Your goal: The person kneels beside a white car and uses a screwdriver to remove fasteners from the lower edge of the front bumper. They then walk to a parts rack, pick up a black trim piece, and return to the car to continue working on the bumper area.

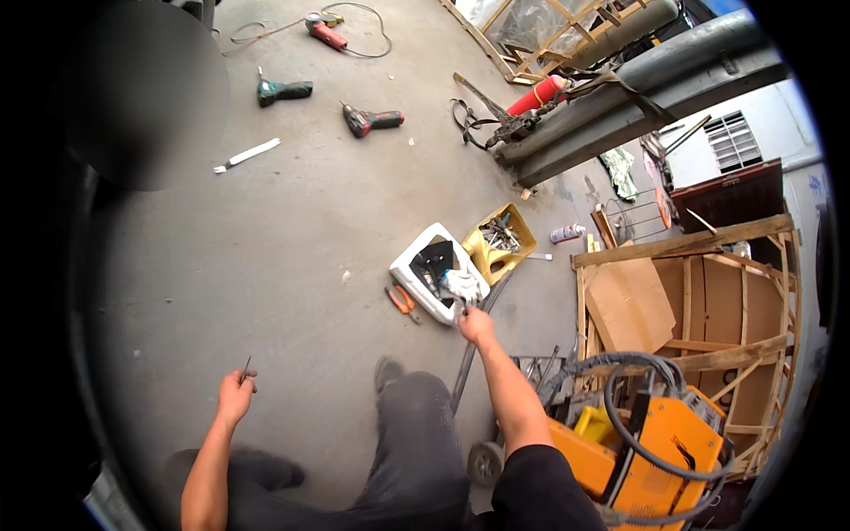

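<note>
My left hand [237, 394] is closed on a thin dark tool [248, 363], too small to identify, above the floor at lower left. My right hand [476, 325] has closed fingers at the near right edge of a cut white plastic container [409, 258]; what it holds is hard to make out. Crumpled white gloves or cloth [462, 283] and dark items lie in that container. Orange-handled pliers [403, 303] lie beside it on the floor. A cut yellow container [522, 221] with metal tools stands just behind it.
Power tools [372, 120] and a white bar [252, 155] lie on the floor [266, 239]. A steel beam [637, 106] with a red cylinder [536, 96] crosses upper right. A wooden crate [686, 314], an orange wheeled machine [664, 451] and a spray can [567, 233] are at right.
</note>
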Motion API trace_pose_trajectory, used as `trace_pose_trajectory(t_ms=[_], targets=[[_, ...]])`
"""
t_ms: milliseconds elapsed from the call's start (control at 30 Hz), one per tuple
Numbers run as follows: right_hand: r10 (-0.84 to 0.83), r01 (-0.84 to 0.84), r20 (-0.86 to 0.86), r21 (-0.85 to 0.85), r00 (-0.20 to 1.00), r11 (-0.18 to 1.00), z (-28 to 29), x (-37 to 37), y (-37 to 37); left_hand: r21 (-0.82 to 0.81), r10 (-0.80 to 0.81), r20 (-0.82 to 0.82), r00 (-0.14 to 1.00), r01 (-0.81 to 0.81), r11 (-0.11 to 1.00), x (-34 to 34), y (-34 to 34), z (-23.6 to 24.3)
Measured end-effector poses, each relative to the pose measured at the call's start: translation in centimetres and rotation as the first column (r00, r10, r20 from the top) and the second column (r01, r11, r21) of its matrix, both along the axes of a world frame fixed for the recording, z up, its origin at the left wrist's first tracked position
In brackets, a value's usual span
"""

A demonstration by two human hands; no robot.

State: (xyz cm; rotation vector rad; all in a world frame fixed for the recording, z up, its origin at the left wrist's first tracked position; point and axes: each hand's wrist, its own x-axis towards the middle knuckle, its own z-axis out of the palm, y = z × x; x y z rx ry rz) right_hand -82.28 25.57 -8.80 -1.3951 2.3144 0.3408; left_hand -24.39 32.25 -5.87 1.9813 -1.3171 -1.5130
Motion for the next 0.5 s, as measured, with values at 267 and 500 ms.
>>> trace_pose_trajectory(t_ms=[267, 500], targets=[[-0.043, -0.104, -0.249, -0.547, 0.968, 0.831, -9.1, -16.6, -14.3, -0.322, 0.129, 0.085, 0.988, -0.096, 0.942, -4.0, -12.1, -8.4], [0.259, -0.347, -0.243, -0.464, 0.935, 0.815, -12.0, -17.4, -15.3, -0.152, 0.022, 0.222, 0.975, 0.013, 0.988, -8.4, -10.3, -9.0]])
